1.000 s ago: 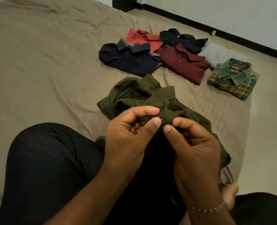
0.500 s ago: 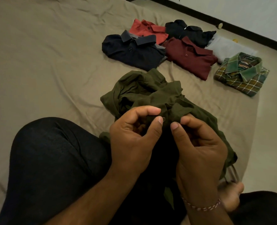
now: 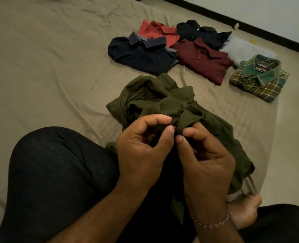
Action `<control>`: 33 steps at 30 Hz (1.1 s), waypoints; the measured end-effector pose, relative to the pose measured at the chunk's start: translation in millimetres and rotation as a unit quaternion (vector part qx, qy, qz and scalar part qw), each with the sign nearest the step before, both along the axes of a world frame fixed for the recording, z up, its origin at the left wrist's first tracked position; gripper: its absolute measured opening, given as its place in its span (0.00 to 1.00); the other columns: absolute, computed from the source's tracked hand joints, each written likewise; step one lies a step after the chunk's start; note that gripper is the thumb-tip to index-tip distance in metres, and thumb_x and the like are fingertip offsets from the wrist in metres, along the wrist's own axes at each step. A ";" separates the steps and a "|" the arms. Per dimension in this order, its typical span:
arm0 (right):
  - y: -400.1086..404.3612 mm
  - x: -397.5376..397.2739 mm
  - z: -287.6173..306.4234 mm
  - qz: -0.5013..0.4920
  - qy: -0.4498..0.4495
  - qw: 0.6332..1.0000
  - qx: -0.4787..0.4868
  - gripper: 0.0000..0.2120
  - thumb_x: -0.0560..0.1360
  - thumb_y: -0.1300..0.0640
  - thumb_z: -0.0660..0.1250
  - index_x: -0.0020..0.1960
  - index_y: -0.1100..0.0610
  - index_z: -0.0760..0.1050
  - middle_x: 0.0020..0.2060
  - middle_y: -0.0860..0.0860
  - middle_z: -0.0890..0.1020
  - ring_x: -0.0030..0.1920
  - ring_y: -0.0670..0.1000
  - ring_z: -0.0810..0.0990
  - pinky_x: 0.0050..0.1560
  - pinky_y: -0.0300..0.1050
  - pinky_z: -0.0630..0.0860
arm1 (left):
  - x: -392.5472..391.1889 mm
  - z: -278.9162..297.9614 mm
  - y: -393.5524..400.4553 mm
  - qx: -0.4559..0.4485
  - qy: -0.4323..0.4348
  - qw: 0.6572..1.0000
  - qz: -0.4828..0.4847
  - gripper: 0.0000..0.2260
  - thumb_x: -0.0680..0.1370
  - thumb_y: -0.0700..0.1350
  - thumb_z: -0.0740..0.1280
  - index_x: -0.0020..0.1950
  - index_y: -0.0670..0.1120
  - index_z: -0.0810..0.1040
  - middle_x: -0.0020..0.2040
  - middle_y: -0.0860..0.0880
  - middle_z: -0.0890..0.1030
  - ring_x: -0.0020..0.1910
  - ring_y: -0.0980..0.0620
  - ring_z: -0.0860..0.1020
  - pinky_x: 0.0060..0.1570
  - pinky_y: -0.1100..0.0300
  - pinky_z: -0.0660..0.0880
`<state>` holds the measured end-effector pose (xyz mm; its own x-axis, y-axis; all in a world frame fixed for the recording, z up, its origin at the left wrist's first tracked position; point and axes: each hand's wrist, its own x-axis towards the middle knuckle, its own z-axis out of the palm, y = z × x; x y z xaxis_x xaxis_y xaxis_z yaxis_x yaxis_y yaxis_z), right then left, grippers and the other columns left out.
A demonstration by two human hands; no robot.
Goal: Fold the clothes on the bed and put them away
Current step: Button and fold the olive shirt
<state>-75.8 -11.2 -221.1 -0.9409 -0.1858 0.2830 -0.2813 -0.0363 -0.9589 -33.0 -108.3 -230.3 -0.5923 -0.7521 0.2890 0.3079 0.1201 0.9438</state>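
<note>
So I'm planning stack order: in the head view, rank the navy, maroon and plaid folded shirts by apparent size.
1. navy shirt and maroon shirt: look alike, no clear ranking.
2. plaid shirt, smallest.

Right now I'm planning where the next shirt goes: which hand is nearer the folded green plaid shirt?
Right. The right hand pinches the olive shirt on the folded green plaid shirt's side; the left hand pinches it farther away.
</note>
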 end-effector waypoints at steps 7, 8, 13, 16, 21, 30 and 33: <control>4.8 -9.4 -4.7 0.032 -0.018 0.999 -0.031 0.08 0.75 0.64 0.74 0.48 0.52 0.84 0.49 0.48 0.87 0.53 0.47 0.86 0.54 0.37 0.80 | -3.1 -1.5 -2.8 0.004 -0.010 0.999 -0.032 0.08 0.77 0.33 0.74 0.53 0.43 0.84 0.50 0.51 0.87 0.49 0.55 0.85 0.49 0.66 0.80; 5.1 -12.4 -5.0 0.038 -0.029 0.998 -0.036 0.08 0.76 0.64 0.74 0.47 0.51 0.84 0.48 0.48 0.87 0.52 0.47 0.86 0.53 0.37 0.80 | -5.5 -1.2 -3.9 0.003 -0.017 0.999 -0.037 0.08 0.77 0.33 0.74 0.53 0.43 0.84 0.49 0.51 0.87 0.48 0.55 0.86 0.48 0.66 0.80; 13.5 -41.8 1.5 0.093 -0.096 0.991 -0.004 0.11 0.80 0.59 0.67 0.45 0.52 0.87 0.43 0.54 0.87 0.46 0.55 0.86 0.50 0.49 0.83 | -27.6 2.1 -14.1 0.029 -0.062 0.994 -0.085 0.10 0.77 0.31 0.73 0.50 0.45 0.85 0.44 0.49 0.87 0.40 0.55 0.85 0.43 0.66 0.80; 17.9 -64.1 8.0 0.100 -0.023 0.992 0.072 0.12 0.78 0.67 0.70 0.42 0.54 0.85 0.40 0.50 0.87 0.43 0.49 0.85 0.49 0.44 0.82 | -46.9 4.5 -17.9 0.031 -0.097 0.987 -0.124 0.08 0.77 0.31 0.73 0.49 0.43 0.85 0.39 0.51 0.85 0.36 0.58 0.80 0.40 0.67 0.78; 27.0 -73.5 -2.2 0.088 0.001 0.994 0.072 0.08 0.74 0.67 0.75 0.44 0.55 0.85 0.41 0.48 0.87 0.44 0.49 0.85 0.49 0.37 0.80 | -60.0 -1.9 -8.4 0.053 -0.113 0.982 -0.143 0.07 0.78 0.33 0.73 0.52 0.43 0.86 0.43 0.49 0.86 0.41 0.54 0.83 0.46 0.63 0.80; 35.8 -68.2 -37.1 0.056 -0.005 0.996 0.062 0.08 0.73 0.66 0.76 0.47 0.53 0.85 0.42 0.44 0.87 0.44 0.46 0.86 0.46 0.34 0.81 | -55.5 -24.9 4.1 0.116 -0.126 0.974 -0.151 0.09 0.77 0.32 0.74 0.50 0.46 0.87 0.46 0.44 0.86 0.45 0.49 0.83 0.50 0.58 0.82; 35.6 -68.7 -41.4 0.060 -0.006 0.996 0.069 0.10 0.74 0.66 0.75 0.47 0.52 0.84 0.42 0.43 0.87 0.44 0.46 0.86 0.45 0.34 0.81 | -55.8 -27.7 1.7 0.100 -0.141 0.973 -0.150 0.09 0.76 0.33 0.74 0.50 0.47 0.87 0.43 0.45 0.85 0.42 0.49 0.82 0.49 0.55 0.81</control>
